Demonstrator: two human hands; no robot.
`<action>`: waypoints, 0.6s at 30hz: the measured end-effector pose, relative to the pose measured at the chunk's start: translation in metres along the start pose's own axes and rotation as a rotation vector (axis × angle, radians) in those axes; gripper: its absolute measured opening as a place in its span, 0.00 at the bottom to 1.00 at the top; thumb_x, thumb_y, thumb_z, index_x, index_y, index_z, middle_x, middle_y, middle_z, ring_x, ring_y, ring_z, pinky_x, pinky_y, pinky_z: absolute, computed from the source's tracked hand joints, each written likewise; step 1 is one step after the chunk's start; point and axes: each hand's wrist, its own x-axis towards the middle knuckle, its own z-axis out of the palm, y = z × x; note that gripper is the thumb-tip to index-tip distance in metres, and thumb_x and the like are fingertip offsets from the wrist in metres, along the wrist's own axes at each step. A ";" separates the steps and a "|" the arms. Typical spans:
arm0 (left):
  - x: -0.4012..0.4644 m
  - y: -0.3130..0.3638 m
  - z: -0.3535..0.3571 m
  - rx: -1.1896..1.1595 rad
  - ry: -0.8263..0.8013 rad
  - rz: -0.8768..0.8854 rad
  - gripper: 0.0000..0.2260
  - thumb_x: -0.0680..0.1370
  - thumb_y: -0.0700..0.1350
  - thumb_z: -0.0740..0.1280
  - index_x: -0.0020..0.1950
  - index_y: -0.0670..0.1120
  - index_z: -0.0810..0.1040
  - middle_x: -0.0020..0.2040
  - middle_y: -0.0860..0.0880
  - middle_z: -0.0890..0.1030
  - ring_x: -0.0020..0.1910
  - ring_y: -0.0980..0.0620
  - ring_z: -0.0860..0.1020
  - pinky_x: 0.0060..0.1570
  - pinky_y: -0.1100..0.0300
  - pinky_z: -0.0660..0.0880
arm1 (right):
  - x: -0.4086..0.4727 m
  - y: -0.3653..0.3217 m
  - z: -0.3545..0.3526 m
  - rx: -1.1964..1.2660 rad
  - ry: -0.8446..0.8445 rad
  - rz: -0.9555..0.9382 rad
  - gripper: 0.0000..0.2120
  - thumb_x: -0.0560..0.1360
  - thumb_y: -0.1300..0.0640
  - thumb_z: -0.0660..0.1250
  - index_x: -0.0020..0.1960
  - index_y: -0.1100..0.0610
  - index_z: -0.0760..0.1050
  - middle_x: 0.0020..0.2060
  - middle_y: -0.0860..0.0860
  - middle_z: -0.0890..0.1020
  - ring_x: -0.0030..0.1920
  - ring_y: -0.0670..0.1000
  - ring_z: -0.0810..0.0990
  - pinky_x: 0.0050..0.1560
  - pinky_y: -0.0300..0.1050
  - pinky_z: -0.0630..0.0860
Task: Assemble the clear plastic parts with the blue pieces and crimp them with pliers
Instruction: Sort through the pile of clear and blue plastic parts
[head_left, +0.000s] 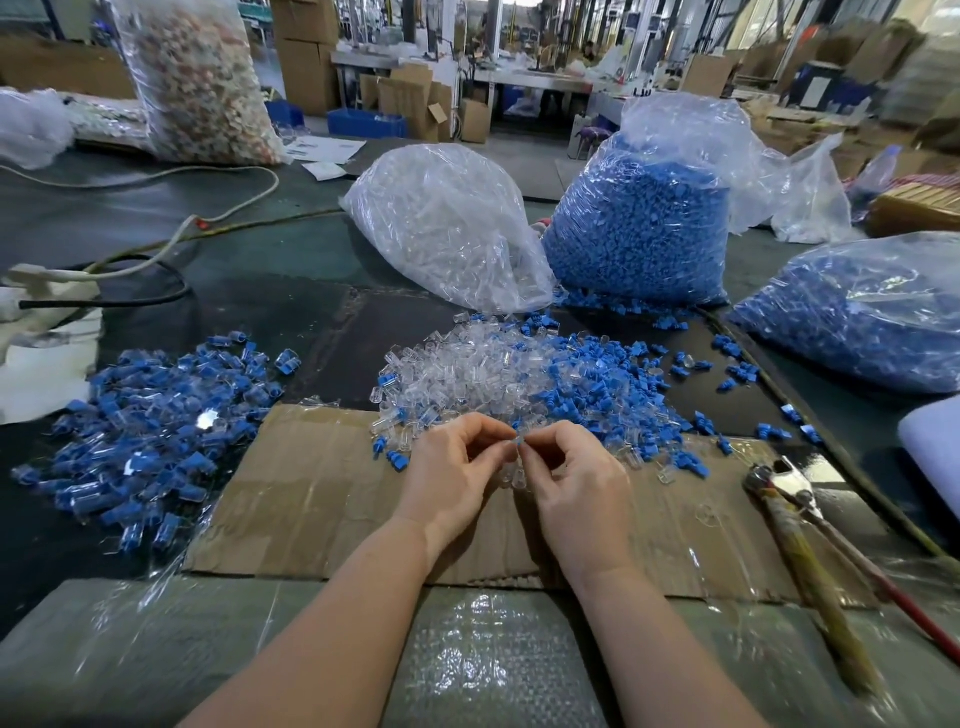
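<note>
A small blue piece (516, 439) is pinched between the fingertips of the left hand (453, 480) and the right hand (574, 486), just above the cardboard sheet (291, 499) and at the near edge of the mixed pile of clear plastic parts (467, 371) and loose blue pieces (597, 384). Both hands are curled in a fine pinch. The step in hand is judged to be the mating of one clear part with one blue piece.

For a sound fit, the two should be lined up squarely and pressed fully home before crimping. The pliers (789, 506) lie untouched to the right, within reach.

Whether a clear part is held is not discernible; the fingers cover it. Assembled units (150, 415) appear heaped at left. Bag contents (639, 228) are seen only through film.
</note>
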 end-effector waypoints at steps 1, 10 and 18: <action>0.000 0.000 0.000 -0.004 -0.002 -0.003 0.12 0.74 0.34 0.69 0.40 0.52 0.78 0.36 0.52 0.81 0.35 0.62 0.78 0.38 0.70 0.73 | 0.000 0.000 0.000 -0.014 -0.009 -0.007 0.02 0.72 0.61 0.71 0.41 0.57 0.79 0.36 0.48 0.80 0.36 0.49 0.76 0.39 0.49 0.76; 0.000 0.000 -0.001 0.055 0.024 0.014 0.13 0.76 0.36 0.67 0.41 0.54 0.78 0.38 0.53 0.81 0.39 0.59 0.78 0.42 0.70 0.73 | 0.001 0.004 0.001 0.138 -0.044 0.015 0.10 0.70 0.63 0.73 0.51 0.55 0.82 0.41 0.48 0.83 0.41 0.47 0.80 0.45 0.46 0.78; 0.000 -0.001 -0.001 0.078 0.013 0.014 0.12 0.76 0.36 0.67 0.42 0.54 0.78 0.39 0.52 0.81 0.42 0.56 0.79 0.44 0.69 0.74 | 0.002 0.005 0.000 0.082 -0.052 -0.068 0.06 0.70 0.62 0.73 0.47 0.58 0.82 0.39 0.50 0.82 0.41 0.51 0.80 0.44 0.52 0.78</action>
